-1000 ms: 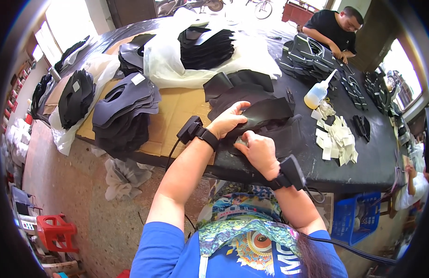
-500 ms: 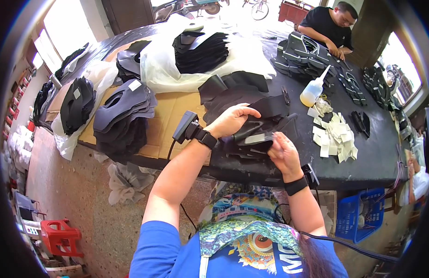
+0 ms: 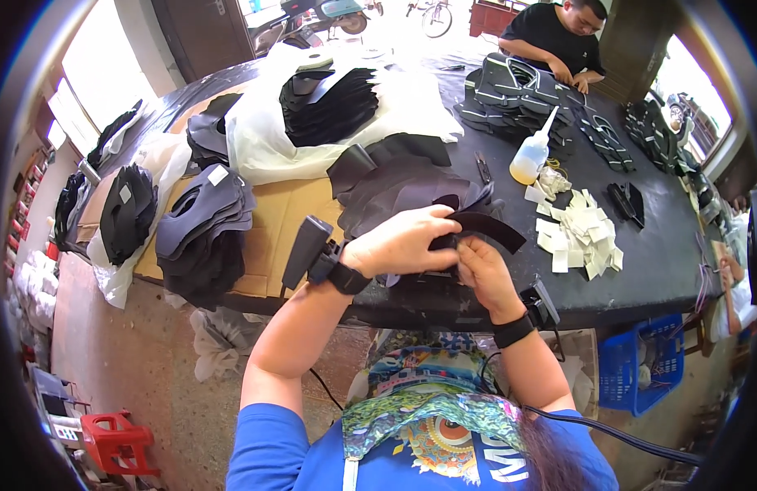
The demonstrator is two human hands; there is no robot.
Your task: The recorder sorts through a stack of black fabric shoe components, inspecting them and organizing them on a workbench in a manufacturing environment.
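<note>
Close to the table's near edge, my left hand (image 3: 405,240) is closed, its thumb and fingers on a curved black fabric piece (image 3: 495,229). My right hand (image 3: 485,274) pinches the same piece, its fingertips almost touching my left thumb. The dark strip of the piece sticks out to the right above my right hand. Just what lies between the fingertips is hidden. Beyond my hands a fanned pile of black fabric pieces (image 3: 387,184) spreads over the table.
Right of my hands lie a heap of white tabs (image 3: 587,233), a squeeze bottle (image 3: 531,157) and a pair of snips (image 3: 482,167). Stacked dark cut pieces (image 3: 202,213) sit on cardboard at left. A co-worker (image 3: 558,41) handles black pieces at the far right.
My hands have come together on the black piece, the left moving down toward the right. The pale tab near my right fingers is now out of sight. The view has shifted slightly.
</note>
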